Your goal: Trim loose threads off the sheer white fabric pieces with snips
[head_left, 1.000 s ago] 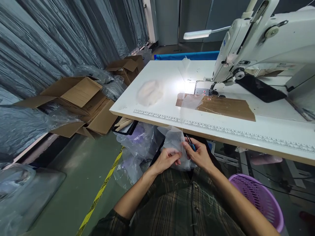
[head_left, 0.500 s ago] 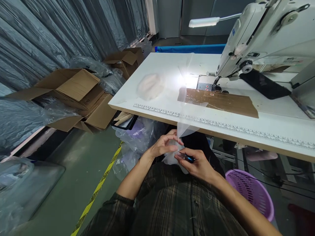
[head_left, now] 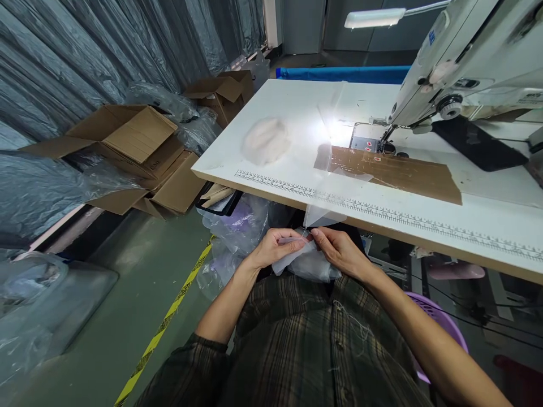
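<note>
Off desk (head_left: 227, 150) near edge: left hand (head_left: 271, 247) pinching cloth (head_left: 285, 258); right hand (head_left: 343, 252), grip unclear. Probably light, limp; pinch by edges.

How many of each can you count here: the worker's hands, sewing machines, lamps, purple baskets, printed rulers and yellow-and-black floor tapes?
Hands: 2 (left hand, right hand)
Sewing machine: 1
Lamp: 1
Purple basket: 1, partly hidden
Printed ruler: 1
Floor tape: 1
Total: 7
</note>
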The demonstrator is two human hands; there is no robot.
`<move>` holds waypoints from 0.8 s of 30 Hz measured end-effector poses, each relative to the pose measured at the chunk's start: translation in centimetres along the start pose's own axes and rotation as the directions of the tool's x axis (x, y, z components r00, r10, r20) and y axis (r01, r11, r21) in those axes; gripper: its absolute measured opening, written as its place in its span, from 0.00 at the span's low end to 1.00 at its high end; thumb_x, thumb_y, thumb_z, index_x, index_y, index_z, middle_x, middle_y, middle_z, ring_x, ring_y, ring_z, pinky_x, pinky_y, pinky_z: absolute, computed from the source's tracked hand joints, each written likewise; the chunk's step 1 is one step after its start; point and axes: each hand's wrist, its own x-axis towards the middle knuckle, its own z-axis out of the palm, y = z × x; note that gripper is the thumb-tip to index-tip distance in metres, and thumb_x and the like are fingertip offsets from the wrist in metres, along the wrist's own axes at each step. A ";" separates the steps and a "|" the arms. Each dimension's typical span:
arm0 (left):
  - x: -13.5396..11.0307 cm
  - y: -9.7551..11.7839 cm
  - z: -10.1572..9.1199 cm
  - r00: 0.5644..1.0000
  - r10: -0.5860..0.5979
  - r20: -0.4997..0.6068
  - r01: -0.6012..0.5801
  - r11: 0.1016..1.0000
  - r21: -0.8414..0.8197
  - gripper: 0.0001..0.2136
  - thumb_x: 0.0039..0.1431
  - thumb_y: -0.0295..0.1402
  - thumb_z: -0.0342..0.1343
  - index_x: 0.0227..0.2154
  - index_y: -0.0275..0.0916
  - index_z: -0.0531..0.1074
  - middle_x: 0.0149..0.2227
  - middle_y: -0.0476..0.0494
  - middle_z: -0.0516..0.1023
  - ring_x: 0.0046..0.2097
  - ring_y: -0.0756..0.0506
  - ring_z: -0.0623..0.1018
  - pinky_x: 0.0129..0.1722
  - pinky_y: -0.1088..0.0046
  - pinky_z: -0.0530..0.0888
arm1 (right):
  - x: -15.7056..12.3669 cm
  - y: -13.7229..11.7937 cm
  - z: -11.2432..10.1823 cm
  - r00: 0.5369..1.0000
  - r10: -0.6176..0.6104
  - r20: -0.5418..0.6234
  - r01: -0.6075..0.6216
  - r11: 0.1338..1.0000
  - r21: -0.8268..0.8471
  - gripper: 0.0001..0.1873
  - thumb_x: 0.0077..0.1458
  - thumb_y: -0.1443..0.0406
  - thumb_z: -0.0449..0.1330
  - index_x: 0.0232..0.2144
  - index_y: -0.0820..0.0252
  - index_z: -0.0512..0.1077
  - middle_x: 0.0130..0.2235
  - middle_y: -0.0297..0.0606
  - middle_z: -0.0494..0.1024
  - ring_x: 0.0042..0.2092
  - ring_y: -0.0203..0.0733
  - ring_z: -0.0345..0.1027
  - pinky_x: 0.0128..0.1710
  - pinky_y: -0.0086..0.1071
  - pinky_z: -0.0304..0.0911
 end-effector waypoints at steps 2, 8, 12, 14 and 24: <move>0.0 0.0 -0.1 1.000 0.027 -0.002 -0.027 0.999 0.021 0.16 0.49 0.45 0.66 0.31 0.34 0.80 0.35 0.41 0.82 0.37 0.46 0.78 0.38 0.73 0.72 | 0.4 -0.1 0.3 0.999 0.003 -0.045 -0.004 1.000 -0.022 0.27 0.65 0.48 0.44 0.25 0.58 0.68 0.23 0.33 0.70 0.26 0.37 0.60 0.28 0.31 0.55; -0.1 0.3 -0.4 0.999 0.033 0.031 -0.034 0.999 0.025 0.14 0.52 0.42 0.63 0.31 0.34 0.80 0.33 0.41 0.81 0.35 0.47 0.77 0.36 0.74 0.71 | -0.6 0.2 0.8 0.996 0.076 -0.044 -0.076 0.997 0.011 0.26 0.66 0.49 0.42 0.29 0.59 0.69 0.22 0.31 0.66 0.25 0.37 0.59 0.27 0.30 0.53; 0.0 0.4 -0.4 0.998 0.017 0.063 -0.018 1.000 0.011 0.13 0.51 0.42 0.64 0.28 0.34 0.80 0.31 0.42 0.80 0.35 0.47 0.76 0.35 0.74 0.71 | -1.1 -0.1 0.9 0.998 0.019 0.053 -0.019 1.000 0.008 0.26 0.66 0.48 0.42 0.24 0.57 0.62 0.23 0.30 0.62 0.26 0.36 0.55 0.27 0.30 0.52; 0.1 0.3 -0.5 0.997 0.007 0.072 -0.008 1.000 0.020 0.13 0.50 0.41 0.64 0.27 0.34 0.79 0.30 0.43 0.79 0.33 0.48 0.76 0.34 0.74 0.70 | -1.0 -0.3 0.9 0.997 -0.003 0.072 0.004 1.000 -0.003 0.26 0.66 0.48 0.42 0.23 0.57 0.60 0.22 0.29 0.61 0.25 0.35 0.54 0.26 0.30 0.50; 0.3 -0.4 -0.3 0.995 -0.049 0.090 0.051 0.999 -0.020 0.14 0.48 0.42 0.65 0.27 0.33 0.78 0.28 0.45 0.78 0.29 0.51 0.73 0.30 0.77 0.67 | -1.3 0.6 1.9 0.999 0.041 -0.016 -0.038 0.987 0.158 0.21 0.65 0.50 0.45 0.28 0.57 0.63 0.26 0.30 0.64 0.28 0.36 0.57 0.28 0.29 0.55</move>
